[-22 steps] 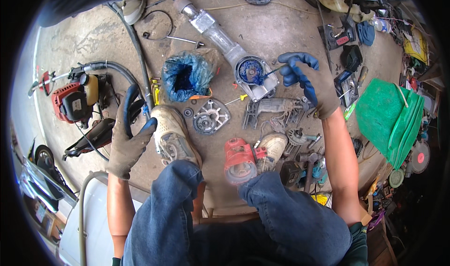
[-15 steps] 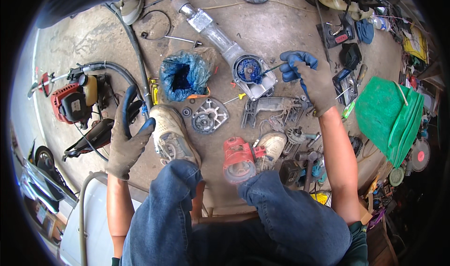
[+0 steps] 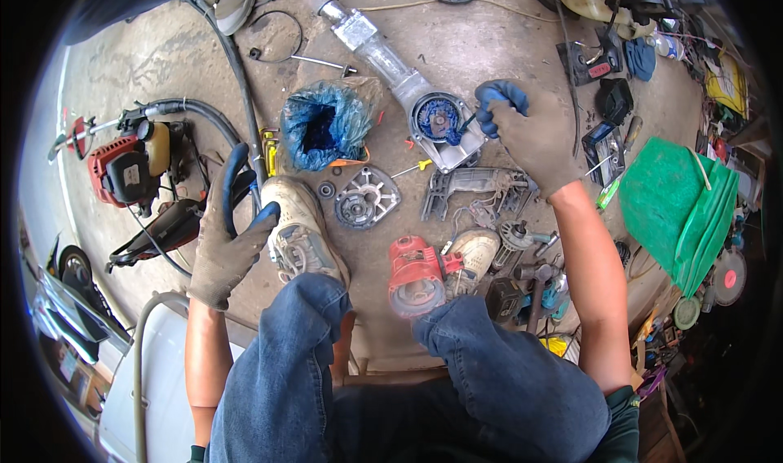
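Observation:
My right hand (image 3: 534, 133), in a grey glove with blue fingers, is closed around a thin dark stick (image 3: 467, 125). The stick's tip reaches into the open round end of a grey metal gear housing (image 3: 458, 155). Blue grease (image 3: 439, 119) coats the inside of that opening and gathers around the stick's end. My left hand (image 3: 224, 247), gloved alike, hangs with its fingers spread beside my left shoe (image 3: 300, 235), holding nothing. Left of the housing stands a crumpled plastic bag (image 3: 359, 112), open at the top and smeared inside with blue grease.
Around my feet lie a round metal cover (image 3: 371, 187), a red motor housing (image 3: 412, 259), a grey tool-handle shell (image 3: 469, 186) and a yellow-handled screwdriver (image 3: 424, 165). A red engine (image 3: 114, 165) sits at left, a green folded sheet (image 3: 665, 198) at right. Another person's shoe (image 3: 234, 6) shows at top left.
My right hand has moved slightly left and up, closer to the gear housing, with the stick tip deeper at the opening. My left hand stays spread, nearly in place.

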